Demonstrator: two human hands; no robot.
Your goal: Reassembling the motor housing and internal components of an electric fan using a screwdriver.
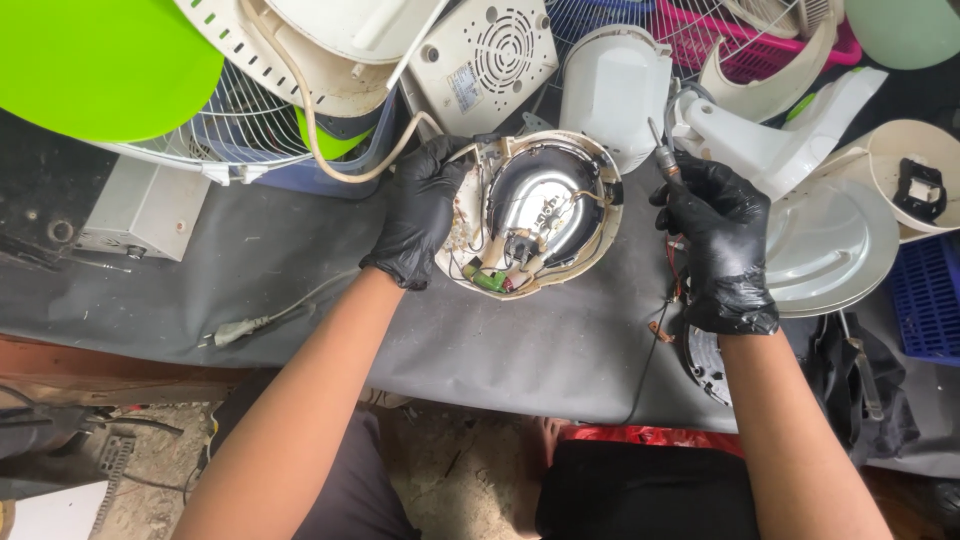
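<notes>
My left hand (pixel 418 212), in a black glove, grips the left rim of a round cream appliance base (pixel 596 235) turned bottom-up on the grey mat. Its open underside shows a shiny metal dome (pixel 540 190), wires and a small green part (pixel 489 281). To the right of the base, my right hand (pixel 718 245), also in a black glove, is closed around a screwdriver (pixel 661 150) whose metal tip points up and away. The tip is clear of the base.
Fan grilles (pixel 240 125), a lime-green cover (pixel 100 60), white fan housings (pixel 612 85), a round metal plate (pixel 835 245) and a blue crate (pixel 928 295) crowd the back and right. A plug with cord (pixel 235 328) lies at left on the grey mat (pixel 520 340).
</notes>
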